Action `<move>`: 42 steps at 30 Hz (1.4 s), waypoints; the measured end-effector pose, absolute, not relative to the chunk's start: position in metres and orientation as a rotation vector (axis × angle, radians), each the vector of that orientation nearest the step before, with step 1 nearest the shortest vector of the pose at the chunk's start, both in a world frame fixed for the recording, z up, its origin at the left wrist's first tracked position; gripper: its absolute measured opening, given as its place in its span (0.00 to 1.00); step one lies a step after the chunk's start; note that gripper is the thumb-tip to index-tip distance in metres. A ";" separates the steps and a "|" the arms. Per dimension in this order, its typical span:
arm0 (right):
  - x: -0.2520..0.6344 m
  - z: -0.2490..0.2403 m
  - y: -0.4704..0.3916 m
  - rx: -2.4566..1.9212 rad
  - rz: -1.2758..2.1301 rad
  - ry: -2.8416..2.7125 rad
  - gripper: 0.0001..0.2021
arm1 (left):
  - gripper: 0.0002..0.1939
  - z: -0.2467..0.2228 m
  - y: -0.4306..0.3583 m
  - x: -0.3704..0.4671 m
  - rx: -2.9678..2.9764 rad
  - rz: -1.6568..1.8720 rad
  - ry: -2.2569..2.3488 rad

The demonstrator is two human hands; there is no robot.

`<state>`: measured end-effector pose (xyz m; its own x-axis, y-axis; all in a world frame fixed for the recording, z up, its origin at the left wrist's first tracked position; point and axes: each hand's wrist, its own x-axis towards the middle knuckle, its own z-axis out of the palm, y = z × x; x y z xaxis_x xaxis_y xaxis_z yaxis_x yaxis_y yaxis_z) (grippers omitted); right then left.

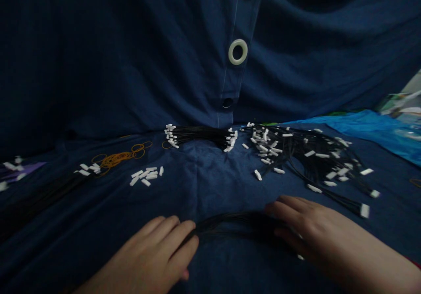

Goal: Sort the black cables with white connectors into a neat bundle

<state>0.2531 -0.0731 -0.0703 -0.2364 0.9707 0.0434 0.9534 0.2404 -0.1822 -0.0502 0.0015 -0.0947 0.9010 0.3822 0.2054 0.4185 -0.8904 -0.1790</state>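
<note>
A bundle of thin black cables stretches between my two hands, low in the view. My left hand is closed round its left end, fingers pressed together. My right hand grips the other end, thumb below the cables and fingers above. Small white connectors poke out beneath my right hand; the left end is hidden by my left hand. Farther back lies another black bundle with white connectors at both ends.
At the right lies a loose heap of black cables with white connectors. Orange rubber bands, loose white connectors and more dark cables lie on the left. A blue curtain with rings hangs behind.
</note>
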 end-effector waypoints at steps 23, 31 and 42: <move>0.223 -0.102 -0.070 -1.731 -0.023 -2.645 0.15 | 0.17 -0.115 -0.007 -0.034 -2.644 -0.156 -0.725; 0.224 -0.094 -0.075 -1.800 0.493 -2.469 0.22 | 0.25 -0.115 -0.007 -0.044 -2.514 -0.202 -0.646; 0.259 -0.019 0.097 -1.740 0.075 -2.377 0.10 | 0.12 -0.004 0.135 0.003 -2.400 -0.068 -0.813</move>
